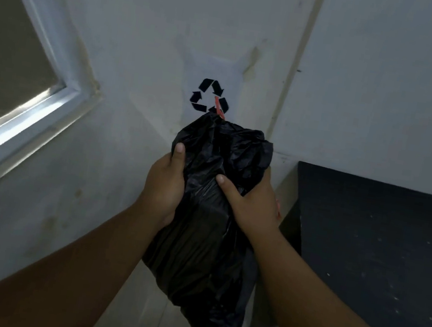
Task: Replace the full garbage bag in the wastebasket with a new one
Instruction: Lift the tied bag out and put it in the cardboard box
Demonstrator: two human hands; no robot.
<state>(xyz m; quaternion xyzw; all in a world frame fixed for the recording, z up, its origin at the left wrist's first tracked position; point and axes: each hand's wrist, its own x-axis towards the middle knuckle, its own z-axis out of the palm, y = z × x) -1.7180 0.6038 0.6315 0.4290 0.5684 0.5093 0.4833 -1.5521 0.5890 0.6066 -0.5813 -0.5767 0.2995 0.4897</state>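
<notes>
Two hands clutch the black garbage bag (204, 246) in the air at centre, the left hand (163, 186) curled round its left side and the right hand (250, 205) round its right. A dark desk (380, 246) stands just to the right.

The pale tiled floor (140, 321) shows as a narrow strip at the bottom of the view, with a grout line running across it. A black cabinet (366, 243) stands on this floor at the right, close against the wall. Its flat top carries scattered pale specks, too small to identify.
</notes>
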